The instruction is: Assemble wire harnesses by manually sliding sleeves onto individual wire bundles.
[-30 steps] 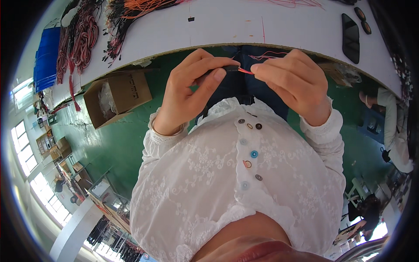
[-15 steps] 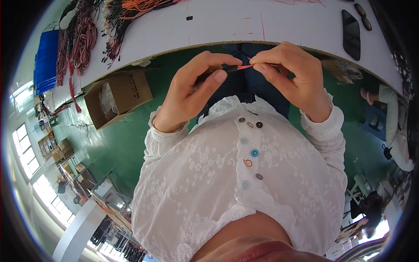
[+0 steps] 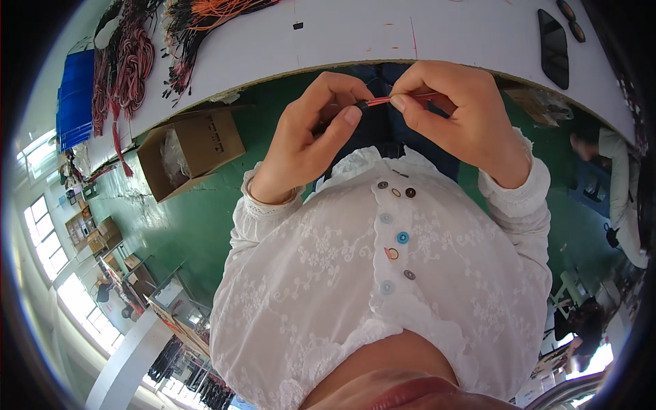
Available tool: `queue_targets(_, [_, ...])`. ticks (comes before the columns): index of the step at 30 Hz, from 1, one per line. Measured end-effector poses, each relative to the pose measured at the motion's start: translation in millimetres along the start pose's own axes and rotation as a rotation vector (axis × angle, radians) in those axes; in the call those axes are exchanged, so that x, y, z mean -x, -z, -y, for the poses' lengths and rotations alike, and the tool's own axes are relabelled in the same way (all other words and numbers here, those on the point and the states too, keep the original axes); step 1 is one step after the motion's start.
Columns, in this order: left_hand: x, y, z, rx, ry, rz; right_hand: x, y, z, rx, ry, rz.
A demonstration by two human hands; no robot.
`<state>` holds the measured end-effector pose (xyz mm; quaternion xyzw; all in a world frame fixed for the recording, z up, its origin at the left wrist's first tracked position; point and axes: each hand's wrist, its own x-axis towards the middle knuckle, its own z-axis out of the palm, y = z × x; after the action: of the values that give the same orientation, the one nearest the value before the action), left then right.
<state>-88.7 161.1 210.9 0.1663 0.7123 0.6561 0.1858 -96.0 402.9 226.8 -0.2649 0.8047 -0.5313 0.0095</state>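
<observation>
Just off the table's near edge, my left hand [image 3: 309, 134] pinches a small black connector [image 3: 362, 106] between thumb and fingers. Thin red and dark wires [image 3: 380, 100] run from the connector to my right hand [image 3: 456, 109]. Its thumb and forefinger are closed on those wires, a short way from the black piece. Most of the connector lies hidden behind my left fingers. The wires show again beyond the right thumb, then vanish under the palm.
On the white table [image 3: 342, 41] lie bundled red and black wires [image 3: 133, 55], orange wires [image 3: 219, 7], a small black part [image 3: 298, 26], a phone [image 3: 553, 49] and sunglasses [image 3: 572, 20]. Below stands an open cardboard box [image 3: 205, 147]. Someone sits at the right [image 3: 618, 184].
My right hand has slid slightly along the wires, away from the left, so more red wire shows between them. The left hand has shifted a little to the right.
</observation>
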Motion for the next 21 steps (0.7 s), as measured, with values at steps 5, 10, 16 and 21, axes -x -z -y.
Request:
queue_targets(5, [-1,-6,5,-0.194,-0.208,-0.111,-1,1,-4,-0.24,-0.21,0.087])
queue_targets(10, [-4,-11,0,-0.482,-0.357,-0.185,-10,11,-1,-0.206,-0.267,0.202])
queue_targets(16, [-8,-7,5,-0.768,-0.57,-0.2,-17,10,-2,-0.187,-0.212,0.191])
queue_targets(21, [-10,-6,7,-0.77,-0.593,-0.194,-18,5,-16,-0.257,-0.189,0.179])
